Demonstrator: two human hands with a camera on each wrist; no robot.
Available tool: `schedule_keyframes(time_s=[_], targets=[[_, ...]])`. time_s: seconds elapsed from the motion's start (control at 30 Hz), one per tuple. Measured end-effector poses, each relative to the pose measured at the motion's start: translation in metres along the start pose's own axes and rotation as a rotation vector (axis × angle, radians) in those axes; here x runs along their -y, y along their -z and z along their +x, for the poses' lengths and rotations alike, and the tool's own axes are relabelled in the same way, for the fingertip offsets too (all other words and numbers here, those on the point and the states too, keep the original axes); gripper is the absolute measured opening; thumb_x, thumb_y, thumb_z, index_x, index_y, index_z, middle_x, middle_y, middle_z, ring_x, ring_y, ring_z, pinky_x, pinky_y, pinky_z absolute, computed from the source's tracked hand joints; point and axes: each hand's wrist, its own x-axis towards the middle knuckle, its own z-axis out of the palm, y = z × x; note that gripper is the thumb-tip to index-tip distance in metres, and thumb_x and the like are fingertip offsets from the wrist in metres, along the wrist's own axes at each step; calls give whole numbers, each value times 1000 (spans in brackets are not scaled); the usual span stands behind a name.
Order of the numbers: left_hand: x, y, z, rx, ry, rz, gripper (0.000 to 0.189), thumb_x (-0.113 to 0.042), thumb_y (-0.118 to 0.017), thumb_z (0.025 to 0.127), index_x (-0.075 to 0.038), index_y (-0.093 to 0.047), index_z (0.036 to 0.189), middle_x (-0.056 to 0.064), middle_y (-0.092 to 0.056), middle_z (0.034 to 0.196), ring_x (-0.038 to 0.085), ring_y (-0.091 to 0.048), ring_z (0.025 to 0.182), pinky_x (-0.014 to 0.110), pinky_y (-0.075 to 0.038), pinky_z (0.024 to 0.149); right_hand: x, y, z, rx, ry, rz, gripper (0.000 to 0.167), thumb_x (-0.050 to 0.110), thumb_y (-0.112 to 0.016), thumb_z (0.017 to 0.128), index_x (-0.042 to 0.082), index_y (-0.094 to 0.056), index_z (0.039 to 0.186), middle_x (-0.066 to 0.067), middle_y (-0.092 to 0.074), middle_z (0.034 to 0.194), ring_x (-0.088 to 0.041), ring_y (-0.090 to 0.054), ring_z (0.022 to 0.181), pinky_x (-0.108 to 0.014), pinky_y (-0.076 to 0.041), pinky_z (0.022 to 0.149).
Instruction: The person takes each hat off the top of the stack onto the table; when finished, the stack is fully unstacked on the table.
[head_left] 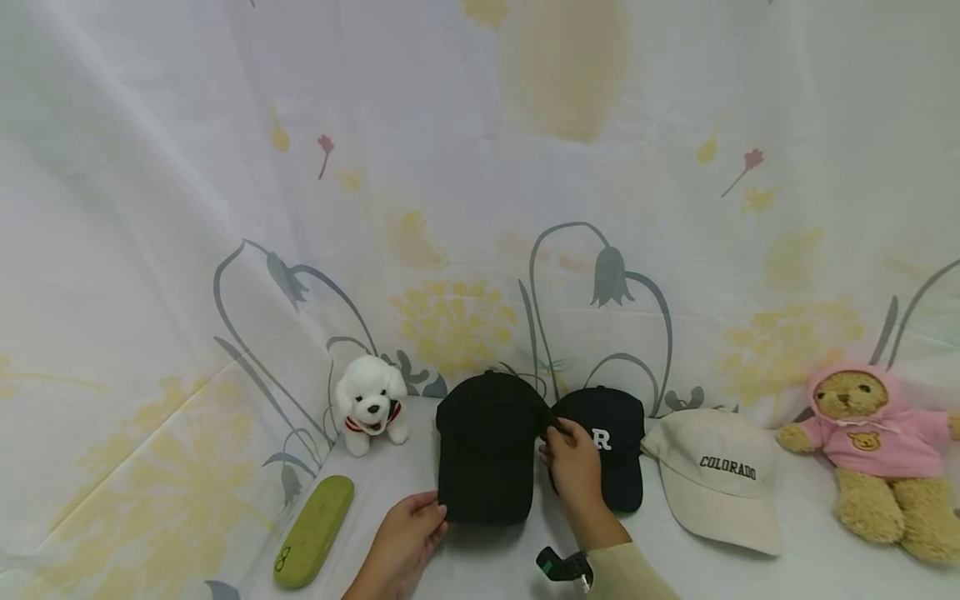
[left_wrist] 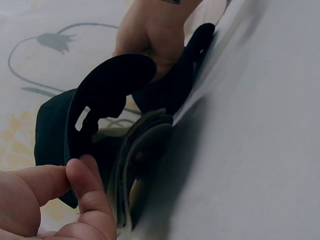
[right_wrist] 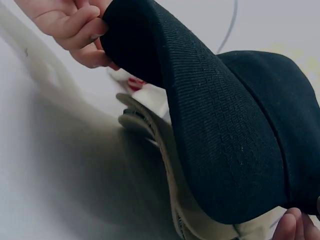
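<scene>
A plain black baseball cap (head_left: pixel 487 450) is held between both hands, its brim toward the wearer. My left hand (head_left: pixel 408 529) pinches one corner of the brim between thumb and fingers. On the other side, my right hand (head_left: pixel 576 467) grips the cap's side edge near the crown. Beneath the black cap, the wrist views show stacked cap brims (right_wrist: pixel 172 170), some beige and some dark; the head view hides them. Just right of it sits a dark cap (head_left: pixel 626 467) with a white R, partly covered by my right hand. A beige COLORADO cap (head_left: pixel 723 475) lies beyond.
A white plush dog (head_left: pixel 371 400) sits behind and left, with a green glasses case (head_left: pixel 313 532) in front of it. At the far right is a teddy bear (head_left: pixel 870 467) in a pink hoodie. A flower-printed curtain (head_left: pixel 450 167) hangs behind the white surface.
</scene>
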Motion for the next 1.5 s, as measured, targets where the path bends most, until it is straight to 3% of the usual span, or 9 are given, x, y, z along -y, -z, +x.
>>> schedule_keyframes(time_s=[0.2, 0.37, 0.53, 0.83, 1.3, 1.5], targets=[[2, -5, -8, 29, 22, -24, 58, -4, -63, 103, 15, -30, 148, 8, -54, 113, 16, -59, 95, 29, -57, 86, 4, 9, -9, -8, 11, 2, 35, 18, -59, 107, 4, -59, 139, -20, -71, 119, -15, -69, 85, -21, -60, 72], [3, -8, -9, 24, 48, -23, 57, -3, -65, 102, 14, -33, 146, 11, -54, 115, 17, -59, 97, 30, -58, 85, 6, 18, -16, -3, 20, 9, 35, 18, -60, 107, 4, -59, 139, -14, -72, 113, -15, -68, 84, -23, -60, 71], [4, -10, -12, 21, 60, 21, 55, -3, -66, 101, 14, -37, 145, 12, -55, 115, 18, -60, 97, 30, -59, 85, 6, 26, -25, -11, 10, 13, 38, 17, -60, 107, 3, -57, 142, -10, -72, 111, -11, -67, 82, -22, -59, 70], [7, -19, -22, 61, 24, 110, 54, -5, -67, 101, 17, -40, 142, 11, -61, 110, 17, -63, 90, 31, -60, 81, 8, 44, -36, -45, -24, -4, 42, 18, -62, 106, 5, -55, 146, -6, -73, 111, -11, -67, 81, -23, -60, 69], [26, -26, -25, 111, 9, 210, 48, -9, -72, 96, 14, -50, 132, 12, -65, 106, 15, -68, 80, 31, -60, 74, 0, 70, -49, -67, -77, 3, 43, 18, -60, 107, 3, -51, 146, 2, -71, 104, -10, -65, 81, -23, -58, 70], [30, -38, -26, 88, 48, 286, 42, -11, -72, 95, 9, -55, 128, 9, -69, 104, 16, -68, 81, 34, -60, 74, -1, 81, -53, -65, -109, 9, 47, 22, -59, 108, 3, -47, 149, 4, -71, 104, -9, -65, 82, -25, -59, 73]])
